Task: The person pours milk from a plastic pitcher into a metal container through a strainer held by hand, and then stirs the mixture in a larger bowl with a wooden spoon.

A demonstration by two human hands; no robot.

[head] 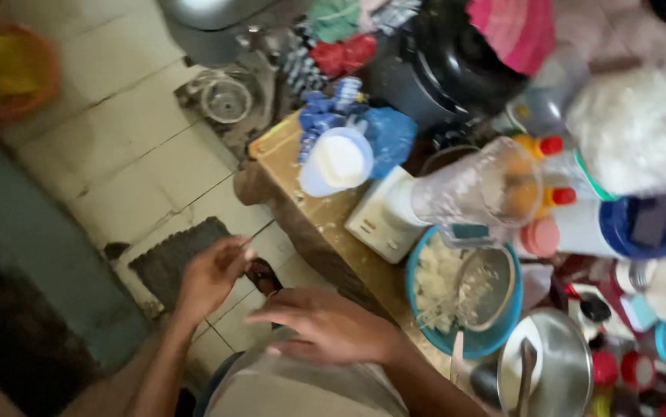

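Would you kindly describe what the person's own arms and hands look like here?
Both forearms are bare, with no sleeves in view. The left hand and right hand wear no gloves; no rings, watch or bracelets are visible, though the picture is blurred.

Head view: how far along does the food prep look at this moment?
Done: white chopped food and a metal strainer sit in the blue plastic bowl. In hand: nothing; the left hand and right hand hang empty off the wooden table. Left: the clear blender jar looks empty.
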